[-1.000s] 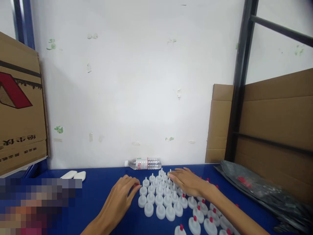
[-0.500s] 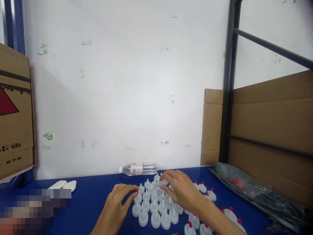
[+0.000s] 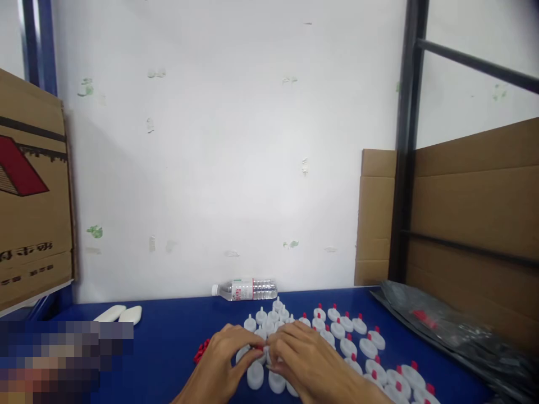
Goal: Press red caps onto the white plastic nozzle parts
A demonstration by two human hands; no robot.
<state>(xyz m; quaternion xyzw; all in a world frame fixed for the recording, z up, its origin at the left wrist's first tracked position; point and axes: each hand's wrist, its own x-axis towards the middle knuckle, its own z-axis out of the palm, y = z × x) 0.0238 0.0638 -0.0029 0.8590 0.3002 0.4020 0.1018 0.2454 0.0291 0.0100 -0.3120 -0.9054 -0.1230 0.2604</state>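
Note:
My left hand (image 3: 225, 359) pinches a small red tip cap (image 3: 260, 349) between thumb and fingertips. Close against it, my right hand (image 3: 309, 356) has its fingers closed on a white nozzle cap (image 3: 266, 354), mostly hidden by the fingers. Around and below both hands stand several white nozzle caps with bare tips (image 3: 255, 376), spouts upward. To the right are several white nozzle caps with red tips (image 3: 337, 330). A pile of loose red tip caps (image 3: 202, 350) lies just left of my left hand, partly covered by it.
A clear plastic bottle (image 3: 248, 289) lies on its side by the wall. Two white oval pieces (image 3: 130, 315) rest at the left of the blue table (image 3: 168, 325). Grey plastic bags (image 3: 433, 331) are at the right. Cardboard boxes (image 3: 33, 213) stand on the left.
My right hand has come back from the rear of the white caps towards my left hand. Their fingertips now meet, and the loose red pile shows. The view has turned slightly left.

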